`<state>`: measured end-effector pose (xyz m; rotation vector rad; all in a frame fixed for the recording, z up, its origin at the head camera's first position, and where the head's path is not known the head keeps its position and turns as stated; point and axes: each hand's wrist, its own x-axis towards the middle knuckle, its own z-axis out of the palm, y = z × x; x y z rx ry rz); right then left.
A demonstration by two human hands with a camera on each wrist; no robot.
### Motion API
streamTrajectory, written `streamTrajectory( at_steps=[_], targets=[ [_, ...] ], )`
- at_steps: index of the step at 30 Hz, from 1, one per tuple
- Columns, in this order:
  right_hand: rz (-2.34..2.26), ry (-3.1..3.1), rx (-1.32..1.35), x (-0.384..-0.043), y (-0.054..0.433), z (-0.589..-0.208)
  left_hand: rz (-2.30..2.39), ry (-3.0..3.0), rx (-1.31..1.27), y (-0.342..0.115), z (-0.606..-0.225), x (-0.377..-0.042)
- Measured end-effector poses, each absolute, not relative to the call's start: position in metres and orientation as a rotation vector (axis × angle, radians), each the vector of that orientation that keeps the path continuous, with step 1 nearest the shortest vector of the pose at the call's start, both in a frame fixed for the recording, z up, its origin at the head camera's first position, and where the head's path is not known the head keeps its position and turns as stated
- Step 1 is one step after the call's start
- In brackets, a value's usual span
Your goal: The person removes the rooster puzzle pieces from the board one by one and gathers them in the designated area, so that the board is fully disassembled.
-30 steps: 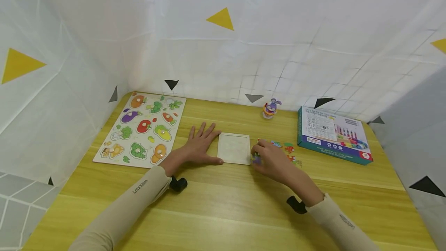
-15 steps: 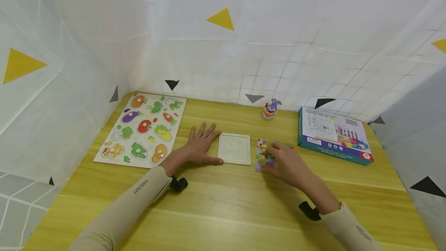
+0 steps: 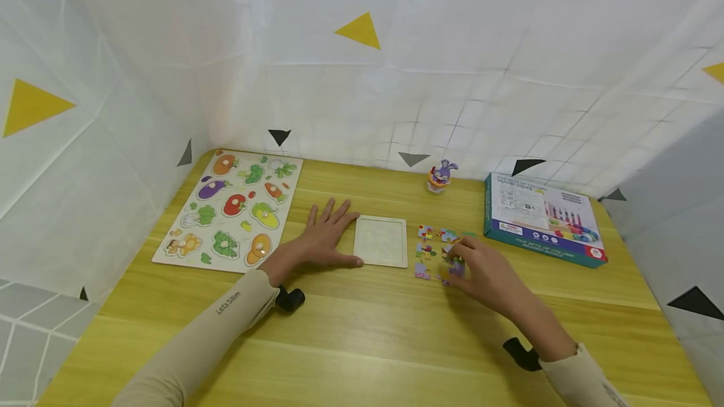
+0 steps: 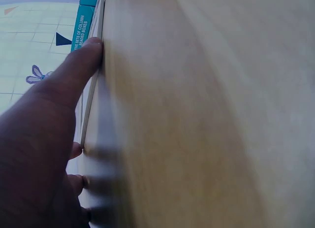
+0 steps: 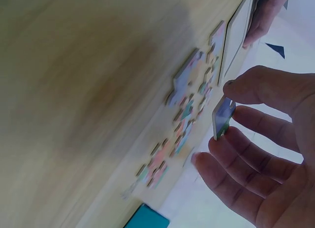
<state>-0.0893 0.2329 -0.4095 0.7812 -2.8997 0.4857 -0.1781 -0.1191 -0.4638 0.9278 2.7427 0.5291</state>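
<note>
In the head view my left hand (image 3: 325, 240) rests on the table with fingers spread. Its thumb and index finger touch the left side of a shallow wooden puzzle tray (image 3: 380, 265), whose inside is bare. My right hand (image 3: 489, 275) is above the right part of a cluster of colourful jigsaw pieces (image 3: 425, 251). Between thumb and fingers it pinches one jigsaw piece (image 5: 224, 115), blue-purple and green, held clear of the table in the right wrist view. Some pieces are hidden beneath this hand in the head view.
A vegetable peg puzzle board (image 3: 243, 206) lies at the left. A purple rabbit figure (image 3: 440, 176) stands at the back. A teal-edged boxed set (image 3: 543, 218) lies at the right, behind the right hand. White sheeting (image 3: 317, 99) encloses the table's back and sides.
My right hand has moved right, away from the tray and across the cluster, with the jigsaw piece in its fingers. Pieces on the left are uncovered. My left hand has stayed still.
</note>
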Motion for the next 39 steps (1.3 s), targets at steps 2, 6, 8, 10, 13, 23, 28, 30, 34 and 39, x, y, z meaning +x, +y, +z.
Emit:
streamTrajectory(
  at_steps=[2, 6, 8, 10, 13, 23, 28, 30, 34, 39],
  targets=[
    [0.484, -2.905, 0.771, -0.087, 0.237, -0.409, 0.524, 2.742, 0.929, -0.119, -0.464, -0.178],
    [0.462, -2.900, 0.761, -0.084, 0.245, -0.410, 0.519, 2.741, 0.927, -0.118, -0.465, -0.179],
    [0.454, -2.897, 0.755, -0.083, 0.249, -0.411, 0.520, 2.740, 0.923, -0.119, -0.466, -0.179],
    [0.452, -2.895, 0.746, -0.082, 0.252, -0.412, 0.519, 2.744, 0.921, -0.119, -0.467, -0.179],
    [0.459, -2.897, 0.727, -0.080, 0.256, -0.415, 0.518, 2.749, 0.921, -0.120, -0.468, -0.179],
    [0.467, -2.933, 0.683, -0.077, 0.266, -0.421, 0.489, 2.743, 0.925, -0.119, -0.465, -0.179],
    [0.463, -2.941, 0.677, -0.078, 0.268, -0.423, 0.484, 2.747, 0.913, -0.119, -0.462, -0.179],
    [0.460, -2.948, 0.670, -0.078, 0.268, -0.424, 0.480, 2.751, 0.910, -0.119, -0.462, -0.178],
    [0.459, -2.966, 0.655, -0.078, 0.269, -0.426, 0.480, 2.751, 0.915, -0.119, -0.464, -0.179],
    [0.455, -2.971, 0.658, -0.077, 0.269, -0.427, 0.484, 2.753, 0.915, -0.118, -0.465, -0.179]
  ],
)
